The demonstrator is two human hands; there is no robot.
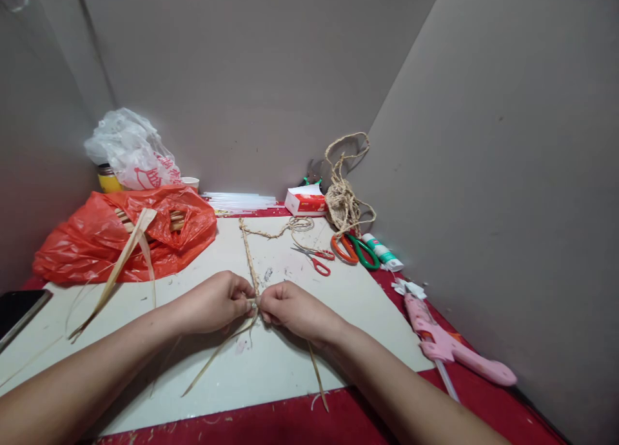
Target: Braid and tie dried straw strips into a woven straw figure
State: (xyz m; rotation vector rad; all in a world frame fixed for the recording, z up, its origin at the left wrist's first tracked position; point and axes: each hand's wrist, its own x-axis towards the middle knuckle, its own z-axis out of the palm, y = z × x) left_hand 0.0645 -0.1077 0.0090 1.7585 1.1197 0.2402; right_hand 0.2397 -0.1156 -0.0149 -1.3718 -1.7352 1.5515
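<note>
A braided straw cord (248, 251) runs down the white board (227, 374) to the spot where both hands meet. My left hand (222, 302) pinches the cord's lower end between thumb and fingers. Close against it, my right hand (285, 306) is closed on the same end, its fingertips nearly touching the left ones. One loose straw strand (213, 360) trails to the lower left from the grip. Another strand (316, 374) hangs out below my right wrist. The exact crossing of the strands is hidden by the fingers.
An orange plastic bag (97, 238) with straw strips lies left, near a phone (22, 313). Small red scissors (319, 264), larger scissors handles (365, 253), a coil of straw rope (343, 203), a tissue box (307, 201) and a pink glue gun (440, 335) are right. Walls enclose the table.
</note>
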